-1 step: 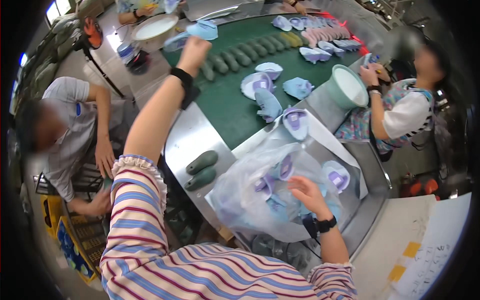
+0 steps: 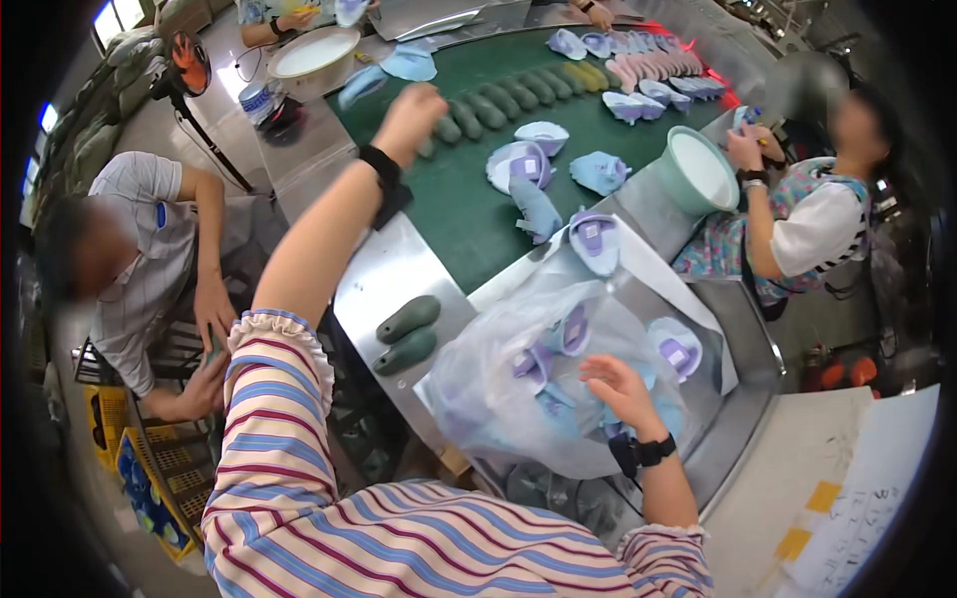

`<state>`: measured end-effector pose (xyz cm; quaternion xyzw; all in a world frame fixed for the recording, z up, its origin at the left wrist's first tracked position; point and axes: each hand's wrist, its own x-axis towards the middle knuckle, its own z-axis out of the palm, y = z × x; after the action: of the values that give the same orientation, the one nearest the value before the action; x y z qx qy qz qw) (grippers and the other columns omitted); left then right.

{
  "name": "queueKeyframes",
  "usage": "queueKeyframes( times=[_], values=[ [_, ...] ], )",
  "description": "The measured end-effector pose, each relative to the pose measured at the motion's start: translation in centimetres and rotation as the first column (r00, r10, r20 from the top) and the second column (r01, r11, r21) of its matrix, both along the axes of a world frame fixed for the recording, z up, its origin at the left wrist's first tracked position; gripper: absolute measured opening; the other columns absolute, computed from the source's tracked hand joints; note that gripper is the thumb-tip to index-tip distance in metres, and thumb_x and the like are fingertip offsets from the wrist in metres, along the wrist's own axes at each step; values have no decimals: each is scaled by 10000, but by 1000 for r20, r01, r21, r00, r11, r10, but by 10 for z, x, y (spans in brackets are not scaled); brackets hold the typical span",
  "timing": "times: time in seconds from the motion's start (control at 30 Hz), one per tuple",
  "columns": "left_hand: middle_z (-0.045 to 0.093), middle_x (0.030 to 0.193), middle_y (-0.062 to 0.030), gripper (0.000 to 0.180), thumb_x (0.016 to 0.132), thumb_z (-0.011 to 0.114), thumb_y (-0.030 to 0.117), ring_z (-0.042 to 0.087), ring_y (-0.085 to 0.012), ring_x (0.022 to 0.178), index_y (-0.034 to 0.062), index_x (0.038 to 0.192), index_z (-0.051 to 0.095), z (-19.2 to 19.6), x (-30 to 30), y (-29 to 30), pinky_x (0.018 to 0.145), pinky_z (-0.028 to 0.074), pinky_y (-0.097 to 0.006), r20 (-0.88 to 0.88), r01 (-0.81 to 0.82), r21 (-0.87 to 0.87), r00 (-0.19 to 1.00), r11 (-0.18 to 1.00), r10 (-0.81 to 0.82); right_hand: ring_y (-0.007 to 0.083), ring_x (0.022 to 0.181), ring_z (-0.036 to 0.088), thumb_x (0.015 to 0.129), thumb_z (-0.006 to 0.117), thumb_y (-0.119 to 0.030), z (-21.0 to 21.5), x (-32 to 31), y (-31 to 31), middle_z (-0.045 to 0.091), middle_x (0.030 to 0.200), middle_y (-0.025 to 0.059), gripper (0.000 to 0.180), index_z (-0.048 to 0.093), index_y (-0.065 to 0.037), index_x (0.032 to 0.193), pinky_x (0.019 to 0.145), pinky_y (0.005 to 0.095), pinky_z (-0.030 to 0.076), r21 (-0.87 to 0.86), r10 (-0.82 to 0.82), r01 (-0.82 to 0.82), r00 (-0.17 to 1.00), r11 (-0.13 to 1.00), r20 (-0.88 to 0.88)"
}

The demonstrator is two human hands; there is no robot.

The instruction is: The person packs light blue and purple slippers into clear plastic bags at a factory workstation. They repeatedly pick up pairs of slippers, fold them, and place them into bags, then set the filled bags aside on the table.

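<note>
My left hand (image 2: pixel 410 125) reaches out over the green work surface (image 2: pixel 454 221), fingers curled at the near left end of a row of dark green shoe lasts (image 2: pixel 491 108). What its fingers close on is hidden. Just behind it lie light blue shoe uppers (image 2: pixel 407 64). My right hand (image 2: pixel 620 389) is open over a clear plastic bag (image 2: pixel 477 371) holding several blue and purple shoe uppers (image 2: pixel 570 331). More uppers (image 2: pixel 598 173) lie loose beyond the bag, and one upper (image 2: pixel 675 349) sits to its right.
Two green lasts (image 2: pixel 407 334) rest on the metal table edge. A pale green bucket (image 2: pixel 695 171) stands at right, a wide basin (image 2: pixel 315 52) at far left. People work on both sides. Yellow crates (image 2: pixel 164 498) are at lower left, a handwritten sheet (image 2: pixel 857 498) at lower right.
My left hand has moved a little right, from beside the light blue uppers toward the row of lasts. My right hand stays open over the bag.
</note>
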<state>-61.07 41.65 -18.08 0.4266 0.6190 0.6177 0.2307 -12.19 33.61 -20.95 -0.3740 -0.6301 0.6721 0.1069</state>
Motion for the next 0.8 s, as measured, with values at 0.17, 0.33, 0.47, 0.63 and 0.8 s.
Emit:
queueKeyframes(
  times=[0.17, 0.33, 0.47, 0.63, 0.8],
  values=[
    [602, 1028, -56, 338, 865, 536, 254, 559, -130, 925, 35, 1122, 531, 11, 198, -63, 781, 452, -286, 364, 857, -263, 513, 443, -777, 169, 927, 579, 801, 606, -131, 10, 28, -26, 631, 923, 75, 239, 593, -23, 1014, 743, 268, 459, 105, 131, -188, 906, 977, 402],
    [590, 1046, -166, 394, 824, 573, 288, 547, -314, 974, 4, 1096, 546, -33, 309, -126, 839, 428, -378, -100, 708, -706, -90, 6, -991, 292, 925, 572, 777, 593, -259, -40, 66, -14, 605, 1003, 155, 338, 599, -23, 1018, 791, 353, 451, 495, -40, -195, 904, 847, 425],
    [511, 1140, -140, 320, 706, 604, 164, 419, -316, 1135, 50, 1005, 583, -79, 283, -110, 888, 394, -415, -631, 318, -737, -6, 597, -776, 282, 940, 587, 761, 608, -243, -7, 89, -29, 616, 1015, 155, 363, 592, -12, 1041, 797, 347, 459, 463, -5, -194, 919, 865, 395],
    [441, 1243, -106, 388, 740, 561, 140, 308, -305, 1241, 69, 1120, 535, -82, 284, -94, 959, 330, -428, -835, 286, -551, -184, 784, -519, 228, 877, 591, 761, 630, -199, -9, 105, -48, 622, 1007, 107, 343, 584, -28, 1055, 756, 309, 466, 433, 38, -211, 927, 876, 374],
    [608, 918, -63, 180, 771, 491, 95, 540, -215, 986, 91, 917, 596, -107, 306, -69, 944, 343, -414, -583, 88, -766, -512, 637, -631, 255, 966, 571, 752, 630, -199, -27, 79, -42, 601, 1052, 130, 388, 561, -27, 1093, 814, 343, 447, 560, 82, -295, 924, 774, 374]
  ],
)
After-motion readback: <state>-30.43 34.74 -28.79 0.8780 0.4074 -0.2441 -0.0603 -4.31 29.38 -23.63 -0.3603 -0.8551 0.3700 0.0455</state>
